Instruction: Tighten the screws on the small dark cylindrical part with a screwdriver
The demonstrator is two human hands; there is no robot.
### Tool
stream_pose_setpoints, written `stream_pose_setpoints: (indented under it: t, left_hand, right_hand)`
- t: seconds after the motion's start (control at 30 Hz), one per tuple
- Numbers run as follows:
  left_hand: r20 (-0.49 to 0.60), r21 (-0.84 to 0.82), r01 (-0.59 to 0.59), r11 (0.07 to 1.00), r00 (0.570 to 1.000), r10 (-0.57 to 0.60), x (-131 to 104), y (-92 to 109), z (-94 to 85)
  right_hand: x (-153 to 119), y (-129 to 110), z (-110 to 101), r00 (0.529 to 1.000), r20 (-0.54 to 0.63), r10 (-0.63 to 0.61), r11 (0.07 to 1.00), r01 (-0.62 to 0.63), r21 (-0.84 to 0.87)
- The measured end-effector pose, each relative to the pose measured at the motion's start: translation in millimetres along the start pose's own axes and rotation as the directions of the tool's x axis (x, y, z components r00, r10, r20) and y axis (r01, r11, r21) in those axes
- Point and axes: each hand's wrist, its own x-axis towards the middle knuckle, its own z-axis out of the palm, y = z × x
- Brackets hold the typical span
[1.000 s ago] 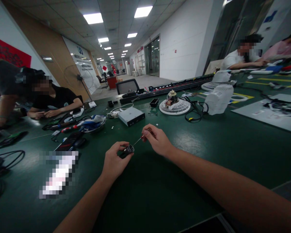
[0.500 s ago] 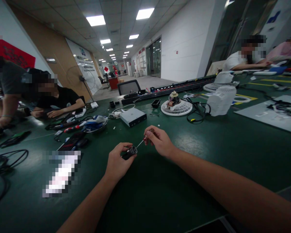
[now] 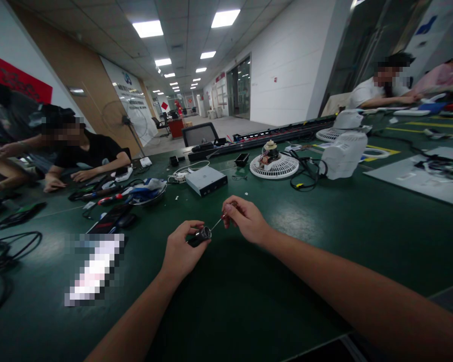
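Note:
My left hand [image 3: 181, 249] is closed around a small black cylindrical part [image 3: 201, 236] whose round, open-looking end faces right. In my right hand [image 3: 245, 217] is a screwdriver [image 3: 216, 223], pinched by its reddish handle between thumb and fingers. Its thin metal shaft slants down to the left, and the tip reaches the end of the cylinder; whether it sits inside or only touches the rim I cannot tell. Both hands are above the dark green tabletop [image 3: 226, 301].
Beyond my hands lie a grey disc-drive box [image 3: 207, 181], a small black tray [image 3: 242, 159] and a white fan grille with its motor [image 3: 274, 163]. A white housing [image 3: 343, 158] stands at right. A glowing, blurred-out phone-like object [image 3: 94, 271] lies left. People sit at both sides.
My hands and the tools hold almost the same pose, with the view shifted slightly. At far left, a standing person's arm has risen and a seated person's hand has moved on the table.

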Motion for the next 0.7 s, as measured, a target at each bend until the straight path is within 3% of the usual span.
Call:
stream_pose_setpoints:
  t: [0.2, 0.37, 0.5, 0.6, 0.7]
  left_hand:
    - [-0.007, 0.006, 0.04, 0.999, 0.999, -0.04, -0.5, -3.9, 0.8]
    - [0.012, 0.019, 0.003, 1.0, 1.0, -0.003, -0.6, -1.0, -0.4]
    - [-0.01, 0.017, -0.01, 1.0, 1.0, 0.011, -0.1, 1.7, -0.6]
    - [-0.003, 0.009, -0.007, 1.0, 1.0, 0.007, -0.2, 0.7, 0.0]
    - [-0.012, 0.01, 0.007, 1.0, 1.0, -0.007, -0.3, -1.5, 0.6]
  right_hand:
    - [-1.0, -2.5, 0.7, 0.999, -0.05, -0.017, 0.999, 0.015, -0.032]
    - [1.0, 0.0, -0.6, 0.999, -0.034, 0.003, 0.999, -0.001, 0.054]
    - [0.9, -0.4, -0.6, 0.998, -0.068, -0.012, 0.998, 0.008, -0.064]
    - [-0.3, -2.9, 0.3, 1.0, -0.024, -0.014, 1.0, 0.013, -0.021]
    - [-0.8, -4.8, 0.6, 0.998, -0.065, -0.023, 1.0, 0.022, -0.017]
